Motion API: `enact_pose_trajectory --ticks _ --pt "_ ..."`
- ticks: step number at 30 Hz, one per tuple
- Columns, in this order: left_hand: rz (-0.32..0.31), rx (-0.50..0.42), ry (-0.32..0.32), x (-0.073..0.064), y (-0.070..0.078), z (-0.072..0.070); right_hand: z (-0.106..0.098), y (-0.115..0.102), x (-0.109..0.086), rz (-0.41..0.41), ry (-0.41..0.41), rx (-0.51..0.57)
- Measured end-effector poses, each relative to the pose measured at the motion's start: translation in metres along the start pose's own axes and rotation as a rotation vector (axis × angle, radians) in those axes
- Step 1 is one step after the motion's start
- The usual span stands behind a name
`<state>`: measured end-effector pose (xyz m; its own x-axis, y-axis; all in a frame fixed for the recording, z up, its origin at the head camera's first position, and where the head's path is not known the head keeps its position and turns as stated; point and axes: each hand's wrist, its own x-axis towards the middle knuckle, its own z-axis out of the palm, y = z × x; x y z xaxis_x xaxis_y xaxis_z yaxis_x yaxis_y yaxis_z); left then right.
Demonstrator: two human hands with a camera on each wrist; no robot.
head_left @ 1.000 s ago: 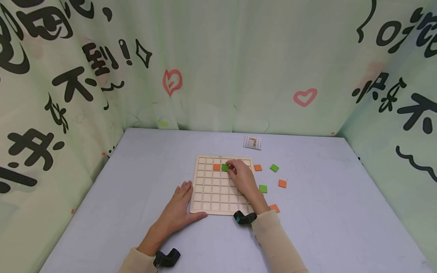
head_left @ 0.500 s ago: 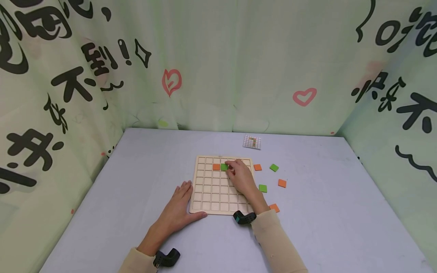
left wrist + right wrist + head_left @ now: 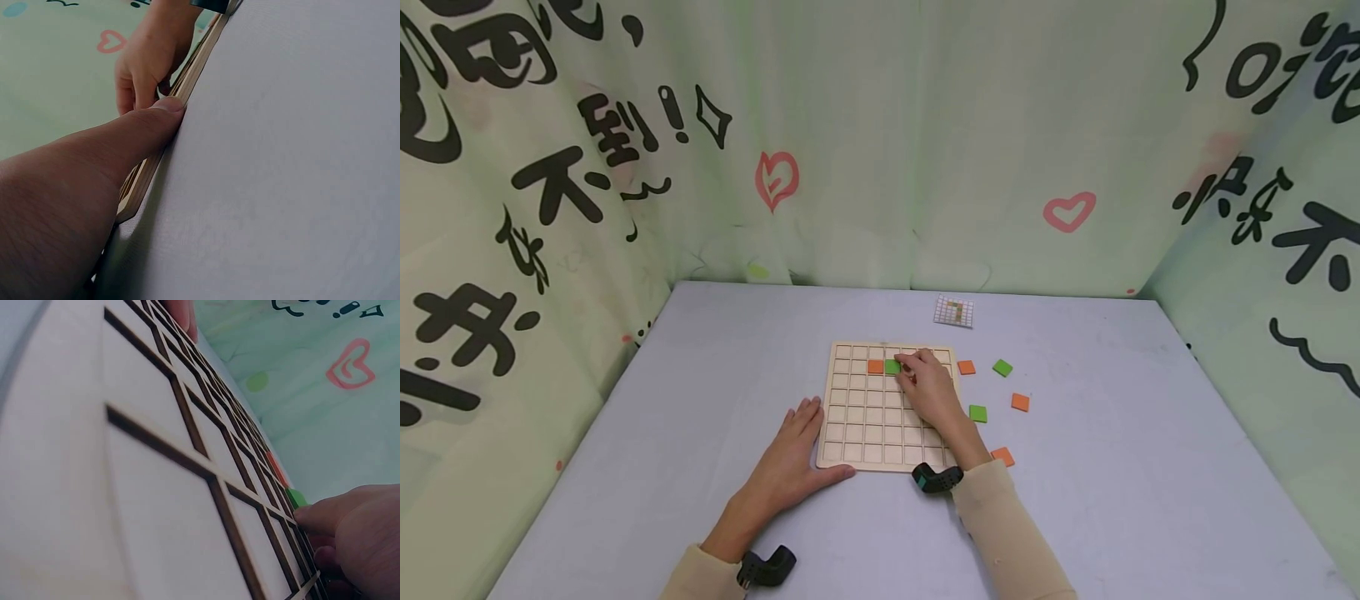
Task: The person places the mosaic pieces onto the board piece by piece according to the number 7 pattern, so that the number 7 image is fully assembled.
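A pale wooden grid board (image 3: 855, 433) lies on the table. My left hand (image 3: 793, 454) rests at its lower left corner, fingers along the left side and thumb on the front edge, as the left wrist view shows of the thumb (image 3: 147, 128). My right hand (image 3: 931, 387) reaches over the upper part of the board, its bent index finger and thumb at a green square tile (image 3: 892, 367) in a cell. In the right wrist view the index fingertip meets the edge of the green tile (image 3: 296, 498). An orange tile (image 3: 876, 367) sits in the cell to its left.
Right of the board lie loose tiles: orange tiles (image 3: 1020, 402) and green tiles (image 3: 1002, 368), one orange tile (image 3: 1003, 457) by the right forearm. A small card with a printed grid (image 3: 954, 312) lies behind the board. Printed curtains (image 3: 850, 167) surround the table.
The right fingers have shifted very slightly at the green tile. The left hand and the board stay put.
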<state>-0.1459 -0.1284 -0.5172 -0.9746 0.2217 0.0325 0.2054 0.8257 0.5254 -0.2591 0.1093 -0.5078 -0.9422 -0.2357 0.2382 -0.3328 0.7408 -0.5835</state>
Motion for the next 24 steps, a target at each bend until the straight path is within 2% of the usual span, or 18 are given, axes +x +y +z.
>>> enact_pose_trajectory --ticks 24 --pt "0.005 0.006 -0.001 -0.0002 0.0001 -0.0005 -0.0008 0.0014 0.0000 0.003 -0.017 0.016"
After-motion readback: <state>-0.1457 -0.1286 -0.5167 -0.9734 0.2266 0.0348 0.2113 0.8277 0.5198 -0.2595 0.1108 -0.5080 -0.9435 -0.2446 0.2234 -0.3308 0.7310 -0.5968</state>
